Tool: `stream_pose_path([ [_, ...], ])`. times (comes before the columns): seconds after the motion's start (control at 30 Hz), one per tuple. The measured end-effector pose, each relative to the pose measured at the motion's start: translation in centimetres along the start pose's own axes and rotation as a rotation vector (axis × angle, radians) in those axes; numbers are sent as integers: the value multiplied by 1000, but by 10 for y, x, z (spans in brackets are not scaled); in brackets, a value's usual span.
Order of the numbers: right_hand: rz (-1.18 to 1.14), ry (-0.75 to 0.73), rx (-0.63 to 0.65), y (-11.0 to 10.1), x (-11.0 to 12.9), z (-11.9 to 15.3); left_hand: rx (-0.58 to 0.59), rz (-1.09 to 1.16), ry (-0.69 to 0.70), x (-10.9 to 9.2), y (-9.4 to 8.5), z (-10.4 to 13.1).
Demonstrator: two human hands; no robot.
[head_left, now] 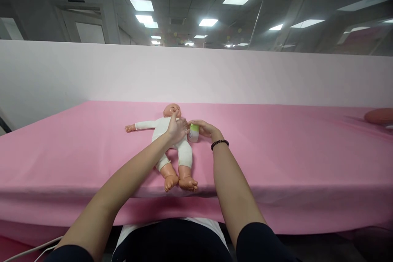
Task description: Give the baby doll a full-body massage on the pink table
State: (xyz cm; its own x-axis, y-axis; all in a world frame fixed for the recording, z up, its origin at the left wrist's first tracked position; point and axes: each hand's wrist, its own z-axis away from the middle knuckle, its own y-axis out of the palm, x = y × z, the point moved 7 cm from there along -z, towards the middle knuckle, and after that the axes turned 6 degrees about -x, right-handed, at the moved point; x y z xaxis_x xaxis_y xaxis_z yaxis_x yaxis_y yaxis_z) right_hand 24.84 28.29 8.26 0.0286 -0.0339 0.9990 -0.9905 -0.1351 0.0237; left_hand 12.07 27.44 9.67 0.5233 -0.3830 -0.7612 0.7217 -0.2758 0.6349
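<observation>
A baby doll (162, 126) in a white suit lies on its back, its head away from me and its bare feet near the table's front edge. Across the doll's chest lies my left hand (177, 129), thumb apart and pointing toward the doll's chin, the other fingers reaching right; their tips are hard to make out. That hand hides the doll's arm on the right side. Close beside the doll, my right hand (205, 127) has its fingers on a small whitish bottle (193, 134) with a green upper part. My left fingertips come close to the bottle.
A pink cloth (276, 147) covers the wide table. Behind it runs a low white panel (196, 75) with glass above. A blurred brownish rounded object (379, 116) lies at the far right edge. Pale cables (33, 249) hang at the lower left.
</observation>
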Motion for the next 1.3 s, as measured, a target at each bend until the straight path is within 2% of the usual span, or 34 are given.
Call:
stream_pose_path([
  [0.07,6,-38,-81,-4,8,-10,-3,26,-11,3,-1,2],
  [0.13,88,-186,-259,-10,25,-17,-19,37,-35,4,-4,4],
  [0.2,249,-381,-479,-13,45,-17,-24,41,-58,6,-6,3],
  [0.27,467,-465,-593,-7,53,-14,-11,45,-81,7,-5,3],
  [0.3,581,-430,-592,-3,51,-15,-2,48,-94,8,-5,2],
  [0.37,750,-227,-515,2,35,-20,13,44,-117,10,-4,2],
  [0.43,807,-7,-435,3,17,-21,20,26,-131,11,-4,2],
  [0.47,809,35,-418,3,14,-20,21,17,-134,11,-4,2],
  [0.5,808,14,-424,4,15,-19,22,12,-137,11,-4,2],
  [0.57,799,-150,-480,5,28,-18,22,8,-141,11,-5,3],
  [0.67,661,-390,-592,2,48,-14,17,8,-138,11,-8,3],
  [0.73,595,-442,-595,1,50,-14,14,9,-132,11,-9,1],
  [0.77,607,-420,-566,3,47,-16,15,6,-128,11,-10,0],
  [0.9,786,-160,-414,9,22,-22,35,-24,-111,12,-11,-2],
  [0.97,843,-173,-420,12,23,-20,42,-26,-107,12,-10,-1],
  [1.03,872,-261,-466,15,32,-16,25,-22,-107,12,-10,0],
  [1.13,828,-331,-525,15,43,-13,-25,-24,-103,12,-11,2],
  [1.2,806,-292,-493,16,41,-14,-43,-25,-100,12,-10,4],
  [1.3,876,-140,-440,15,28,-17,-26,-19,-96,11,-6,7],
])
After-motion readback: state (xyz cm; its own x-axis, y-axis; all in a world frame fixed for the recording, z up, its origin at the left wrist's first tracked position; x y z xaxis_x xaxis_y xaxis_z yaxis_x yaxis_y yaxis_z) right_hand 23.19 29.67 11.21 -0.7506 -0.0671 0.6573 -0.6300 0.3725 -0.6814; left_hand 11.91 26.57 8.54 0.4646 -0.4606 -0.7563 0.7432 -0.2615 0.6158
